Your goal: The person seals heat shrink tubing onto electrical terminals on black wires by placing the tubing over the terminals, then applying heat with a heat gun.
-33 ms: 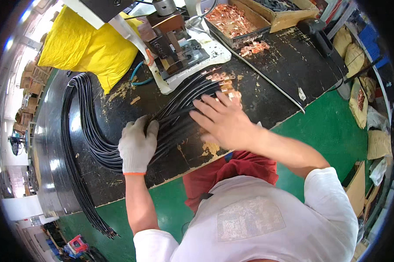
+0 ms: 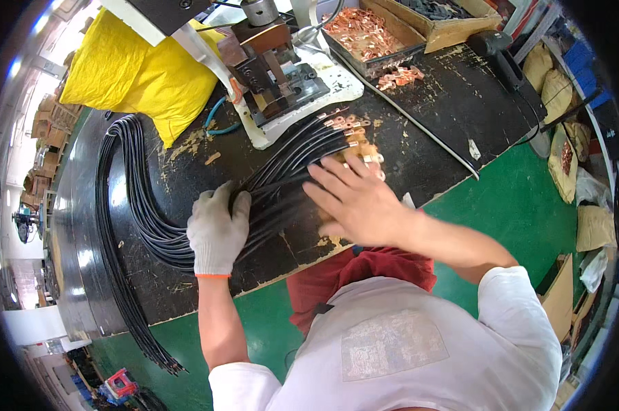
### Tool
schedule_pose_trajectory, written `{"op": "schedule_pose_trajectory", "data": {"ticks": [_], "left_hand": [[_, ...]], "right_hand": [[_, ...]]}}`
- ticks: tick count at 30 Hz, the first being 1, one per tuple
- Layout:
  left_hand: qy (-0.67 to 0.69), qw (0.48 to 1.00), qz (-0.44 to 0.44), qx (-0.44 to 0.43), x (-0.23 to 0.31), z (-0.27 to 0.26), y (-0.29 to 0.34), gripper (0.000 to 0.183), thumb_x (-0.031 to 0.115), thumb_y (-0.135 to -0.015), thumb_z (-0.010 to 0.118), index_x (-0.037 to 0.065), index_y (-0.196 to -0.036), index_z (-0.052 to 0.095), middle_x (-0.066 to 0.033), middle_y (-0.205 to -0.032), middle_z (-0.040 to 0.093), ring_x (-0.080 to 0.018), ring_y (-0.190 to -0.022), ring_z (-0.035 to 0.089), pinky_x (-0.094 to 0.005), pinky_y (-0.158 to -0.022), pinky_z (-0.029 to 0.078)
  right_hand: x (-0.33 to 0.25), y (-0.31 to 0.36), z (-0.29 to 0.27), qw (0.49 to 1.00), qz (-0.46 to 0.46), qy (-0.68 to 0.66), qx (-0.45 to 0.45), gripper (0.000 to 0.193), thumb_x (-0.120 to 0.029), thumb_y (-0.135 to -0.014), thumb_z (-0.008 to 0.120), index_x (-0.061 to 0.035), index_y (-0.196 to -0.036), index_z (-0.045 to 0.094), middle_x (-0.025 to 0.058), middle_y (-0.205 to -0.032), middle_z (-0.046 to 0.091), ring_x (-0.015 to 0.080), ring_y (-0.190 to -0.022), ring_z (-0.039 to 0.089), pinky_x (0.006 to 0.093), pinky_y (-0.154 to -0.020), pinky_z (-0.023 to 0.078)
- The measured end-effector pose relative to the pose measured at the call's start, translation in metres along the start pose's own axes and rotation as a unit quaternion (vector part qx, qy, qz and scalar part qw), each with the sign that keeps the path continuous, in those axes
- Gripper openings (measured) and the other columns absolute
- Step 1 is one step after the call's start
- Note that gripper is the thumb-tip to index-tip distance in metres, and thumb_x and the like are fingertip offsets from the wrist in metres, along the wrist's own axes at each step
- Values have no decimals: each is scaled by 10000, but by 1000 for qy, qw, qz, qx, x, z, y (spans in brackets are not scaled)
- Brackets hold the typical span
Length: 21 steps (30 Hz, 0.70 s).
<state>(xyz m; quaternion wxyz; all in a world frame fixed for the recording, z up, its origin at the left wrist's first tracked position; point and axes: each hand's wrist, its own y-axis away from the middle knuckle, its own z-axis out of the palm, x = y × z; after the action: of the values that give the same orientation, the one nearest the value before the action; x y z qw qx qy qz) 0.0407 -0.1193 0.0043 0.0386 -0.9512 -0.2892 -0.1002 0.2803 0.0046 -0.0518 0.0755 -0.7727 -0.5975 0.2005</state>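
A bundle of black cables [image 2: 141,212] lies on the dark table, bent in a U, with copper lugs [image 2: 350,123] on its upper right ends. My left hand [image 2: 217,229], in a white knit glove, grips the bundle near its middle, the thumb toward the lugs. Bare and blurred, my right hand [image 2: 364,202] reaches across the lug ends with its fingers spread. Its palm side is hidden, so I cannot tell whether it touches the cables. The other cable ends [image 2: 176,368] hang past the table's near edge at the left.
A white-framed press [image 2: 289,89] stands just beyond the cables. Beside it are a yellow sack [image 2: 138,75] and a tray of copper lugs [image 2: 371,41]. More loose lugs [image 2: 400,77] lie in front of the tray. A grey rod [image 2: 426,127] crosses the worn tabletop [image 2: 460,89].
My right hand has shifted slightly toward me, showing more of the copper lugs. My left hand stays almost in place on the cables.
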Motion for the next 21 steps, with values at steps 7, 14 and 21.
{"op": "schedule_pose_trajectory", "data": {"ticks": [7,14,21], "left_hand": [[-25,985,171,-18,55,16,-37,648,432,-916,690,69,-1436,558,-235,-1279,634,-412,-1200,604,-490,-990,498],[49,990,135,-15,61,31,-28,373,406,-930,683,69,-1084,732,-192,-989,702,-389,-991,687,-489,-858,546],[111,959,247,84,72,39,-58,332,354,-932,695,68,-1098,720,-198,-955,703,-396,-933,683,-488,-833,547]], "right_hand": [[11,12,-9,999,6,4,42,512,-326,-802,783,-158,-1278,693,107,-1425,591,338,-1371,521,611,-1175,335],[73,46,-41,986,53,-102,120,238,-228,-858,794,-92,-1049,754,115,-1276,664,317,-1198,622,471,-1036,499],[209,54,-115,871,300,-80,381,168,-155,-949,711,2,-998,748,119,-969,750,190,-858,719,316,-783,570]]}}
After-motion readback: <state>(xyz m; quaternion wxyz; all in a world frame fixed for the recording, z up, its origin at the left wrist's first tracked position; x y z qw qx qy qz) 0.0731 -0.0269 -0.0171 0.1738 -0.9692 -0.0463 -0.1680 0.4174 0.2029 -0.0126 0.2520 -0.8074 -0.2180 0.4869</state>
